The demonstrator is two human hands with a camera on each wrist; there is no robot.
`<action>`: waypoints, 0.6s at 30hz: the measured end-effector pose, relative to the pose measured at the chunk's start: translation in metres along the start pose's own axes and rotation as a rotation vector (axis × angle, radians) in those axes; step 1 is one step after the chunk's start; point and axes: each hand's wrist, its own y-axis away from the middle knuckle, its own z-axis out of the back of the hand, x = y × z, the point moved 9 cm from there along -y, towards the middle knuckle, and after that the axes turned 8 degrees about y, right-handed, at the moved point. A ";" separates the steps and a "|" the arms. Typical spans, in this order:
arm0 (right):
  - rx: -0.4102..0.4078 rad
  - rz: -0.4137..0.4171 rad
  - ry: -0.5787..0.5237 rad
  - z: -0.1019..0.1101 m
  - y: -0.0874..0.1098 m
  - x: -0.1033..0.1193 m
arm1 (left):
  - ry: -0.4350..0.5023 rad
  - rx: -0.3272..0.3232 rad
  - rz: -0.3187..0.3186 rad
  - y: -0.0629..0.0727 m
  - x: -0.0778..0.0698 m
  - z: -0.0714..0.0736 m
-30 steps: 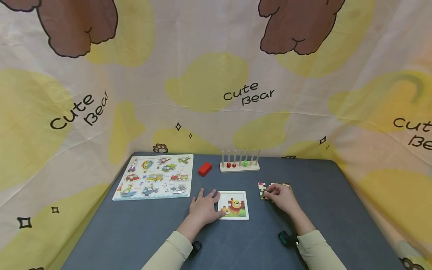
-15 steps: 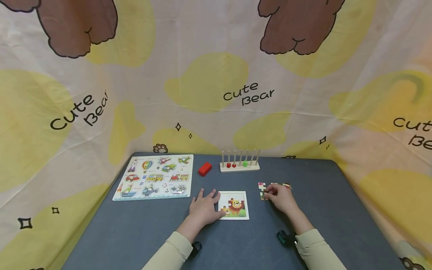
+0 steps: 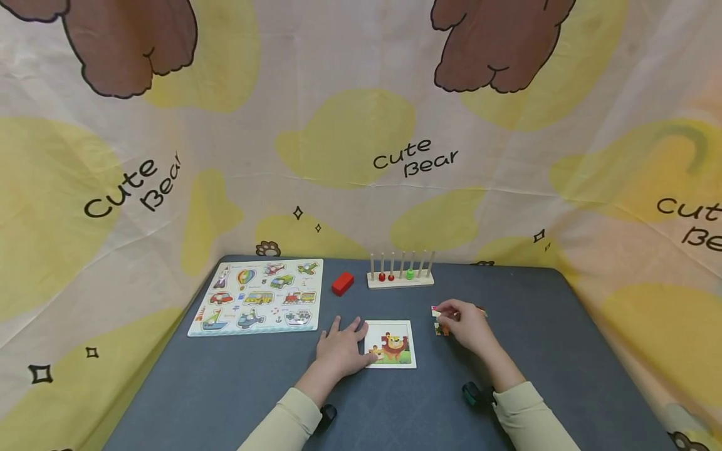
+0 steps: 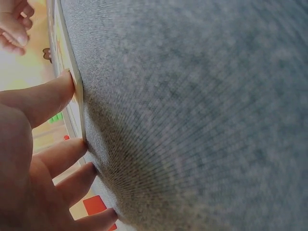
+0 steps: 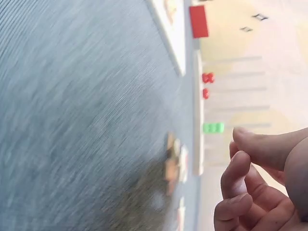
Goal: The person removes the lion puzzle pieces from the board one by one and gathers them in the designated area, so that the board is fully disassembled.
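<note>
Head view: the tray [image 3: 389, 325] lies flat near the middle of the surface [image 3: 248, 388]; lion pieces [image 3: 397, 346] fill its lower and right parts, its upper part showing bare white. The left hand [image 3: 341, 351], fingers spread, rests at the tray's left side, thumb at the near left corner. The right hand [image 3: 469, 327] is over the loose pieces [image 3: 441, 330], right of the tray, thumb and forefinger close together; whether they pinch a piece cannot be told. Towards the surface's far left corner, the board [image 3: 234, 331] carries vehicle pictures; along the far edge are the block [image 3: 343, 284] and the rack [image 3: 402, 283], its pegs bearing red beads [image 3: 381, 277] and green beads [image 3: 410, 274]. Left-wrist view: thumb and forefinger touch the tray's edge; light pressure here should prevent sliding. Right-wrist view: the fingers are curled, no piece visible at their tips, the loose pieces blurred. Each piece is best pinched by opposite edges, picture upwards, turned to match its gap, then pressed flat.
</note>
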 end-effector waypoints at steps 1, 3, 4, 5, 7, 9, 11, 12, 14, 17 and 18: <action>0.001 0.008 -0.009 0.001 0.001 0.005 | -0.002 -0.001 -0.001 0.000 0.000 0.000; 0.006 0.019 -0.024 0.002 0.002 0.012 | -0.003 -0.002 -0.003 0.000 0.000 0.000; 0.007 0.021 -0.027 0.002 0.002 0.015 | -0.003 -0.005 -0.005 0.000 -0.001 0.000; 0.010 0.023 -0.030 0.002 0.002 0.018 | -0.004 -0.004 -0.006 0.000 -0.001 0.000; 0.019 0.027 -0.035 0.000 0.002 0.023 | -0.007 -0.003 -0.007 0.000 -0.001 0.001; 0.021 0.027 -0.038 -0.001 0.002 0.027 | -0.009 -0.002 -0.006 0.000 -0.002 0.001; 0.025 0.029 -0.047 -0.003 0.002 0.030 | -0.009 0.001 -0.004 0.000 -0.002 0.001; 0.029 0.031 -0.049 -0.005 0.003 0.032 | -0.007 0.002 -0.003 0.000 -0.002 0.001; 0.033 0.033 -0.052 -0.008 0.003 0.035 | -0.007 0.004 -0.002 -0.001 -0.002 0.001; 0.040 0.034 -0.052 -0.013 0.005 0.039 | -0.004 0.005 -0.003 -0.001 -0.003 0.001; 0.042 0.034 -0.052 -0.015 0.005 0.040 | -0.003 0.006 -0.003 -0.001 -0.003 0.001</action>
